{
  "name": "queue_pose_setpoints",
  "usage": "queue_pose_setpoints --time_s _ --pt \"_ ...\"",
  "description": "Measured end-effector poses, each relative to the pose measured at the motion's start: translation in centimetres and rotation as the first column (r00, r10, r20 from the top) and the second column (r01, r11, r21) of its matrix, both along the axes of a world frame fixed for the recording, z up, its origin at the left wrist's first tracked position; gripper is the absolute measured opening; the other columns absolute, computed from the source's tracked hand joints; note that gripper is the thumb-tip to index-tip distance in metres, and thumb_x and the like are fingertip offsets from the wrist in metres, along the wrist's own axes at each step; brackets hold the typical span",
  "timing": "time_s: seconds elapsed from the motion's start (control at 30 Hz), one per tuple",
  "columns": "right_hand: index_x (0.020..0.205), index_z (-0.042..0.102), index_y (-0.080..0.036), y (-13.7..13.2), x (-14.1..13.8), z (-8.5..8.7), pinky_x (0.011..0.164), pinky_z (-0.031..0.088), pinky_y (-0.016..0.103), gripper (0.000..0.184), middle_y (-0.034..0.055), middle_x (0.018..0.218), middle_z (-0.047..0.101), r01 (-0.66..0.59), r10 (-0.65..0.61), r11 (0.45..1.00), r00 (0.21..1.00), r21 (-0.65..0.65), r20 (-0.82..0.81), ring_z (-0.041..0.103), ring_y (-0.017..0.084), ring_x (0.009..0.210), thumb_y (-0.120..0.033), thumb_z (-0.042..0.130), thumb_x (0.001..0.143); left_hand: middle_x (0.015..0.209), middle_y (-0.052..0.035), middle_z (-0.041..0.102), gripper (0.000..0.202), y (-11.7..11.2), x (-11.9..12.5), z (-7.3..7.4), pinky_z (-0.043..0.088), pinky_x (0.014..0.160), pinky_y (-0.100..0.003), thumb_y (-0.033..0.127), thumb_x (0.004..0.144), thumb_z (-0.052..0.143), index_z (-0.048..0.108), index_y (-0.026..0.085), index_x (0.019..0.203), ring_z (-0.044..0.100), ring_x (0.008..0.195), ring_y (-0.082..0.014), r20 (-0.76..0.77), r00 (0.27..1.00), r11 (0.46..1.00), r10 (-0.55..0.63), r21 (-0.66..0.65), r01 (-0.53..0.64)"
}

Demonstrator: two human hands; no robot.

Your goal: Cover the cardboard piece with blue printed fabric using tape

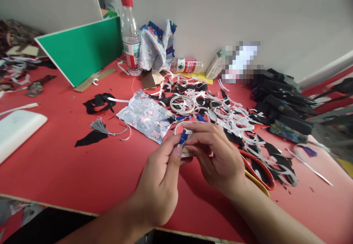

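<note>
Both of my hands meet over the red table (68, 170), just in front of a heap of paper scraps. My left hand (161, 179) pinches a small blue piece (183, 136) between thumb and fingers. My right hand (215, 155) is closed on the same blue piece and on a roll of tape (184, 125) that shows partly behind the fingers. A patterned light-blue fabric piece (146, 116) lies just beyond my left hand. A second tape roll (182, 104) rests flat among the scraps.
White and black paper strips (237, 121) cover the middle right. Red-and-yellow scissors (257, 174) lie by my right wrist. A grey tassel (100, 126), an upright water bottle (130, 34), a green board (79, 51), a white box (16, 130) and black strips (284, 106) surround the area.
</note>
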State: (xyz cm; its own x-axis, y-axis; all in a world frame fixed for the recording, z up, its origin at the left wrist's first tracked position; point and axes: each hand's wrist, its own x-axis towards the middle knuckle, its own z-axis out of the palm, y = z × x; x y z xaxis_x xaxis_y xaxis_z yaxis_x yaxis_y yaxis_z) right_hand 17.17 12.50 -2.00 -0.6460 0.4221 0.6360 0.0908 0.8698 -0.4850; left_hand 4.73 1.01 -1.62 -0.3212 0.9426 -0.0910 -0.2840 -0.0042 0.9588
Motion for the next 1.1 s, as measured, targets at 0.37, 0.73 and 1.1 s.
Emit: queue_pose_setpoints --time_s 0.37,0.73,1.1 --pt "0.107 0.058 -0.024 0.2 -0.2 0.1 0.097 0.05 0.043 0.013 0.0089 0.121 0.075 -0.021 0.021 0.998 1.0 0.055 -0.002 0.068 0.025 0.119 -0.013 0.062 0.102 0.13 -0.0116 0.073 0.041 -0.2 0.3 -0.2 0.061 0.096 -0.038 0.045 0.11 0.047 0.063 0.023 0.142 0.071 0.115 -0.0272 -0.016 1.0 0.999 -0.021 0.03 0.021" --pt "0.102 0.059 -0.026 0.2 -0.1 0.2 0.094 0.048 0.044 0.006 0.0093 0.129 0.074 0.034 -0.042 0.993 0.996 0.115 0.075 0.067 0.027 0.113 -0.02 0.061 0.104 0.135 -0.0165 0.069 0.054 0.4 0.1 -0.3 0.062 0.097 -0.042 0.052 0.1 0.066 0.061 0.017 0.14 0.072 0.111 -0.0272 0.242 0.965 0.993 0.101 -0.079 -0.084" --pt "0.103 0.058 -0.026 0.7 -0.1 0.3 0.097 0.046 0.046 0.003 0.0107 0.133 0.073 0.035 -0.054 0.981 0.994 0.19 0.097 0.065 0.028 0.115 -0.024 0.06 0.105 0.106 -0.0107 0.08 0.03 1.7 -1.9 -0.1 0.066 0.085 -0.037 0.041 0.097 0.072 0.075 0.016 0.114 0.077 0.099 -0.0255 0.258 0.958 0.991 0.126 0.002 -0.131"
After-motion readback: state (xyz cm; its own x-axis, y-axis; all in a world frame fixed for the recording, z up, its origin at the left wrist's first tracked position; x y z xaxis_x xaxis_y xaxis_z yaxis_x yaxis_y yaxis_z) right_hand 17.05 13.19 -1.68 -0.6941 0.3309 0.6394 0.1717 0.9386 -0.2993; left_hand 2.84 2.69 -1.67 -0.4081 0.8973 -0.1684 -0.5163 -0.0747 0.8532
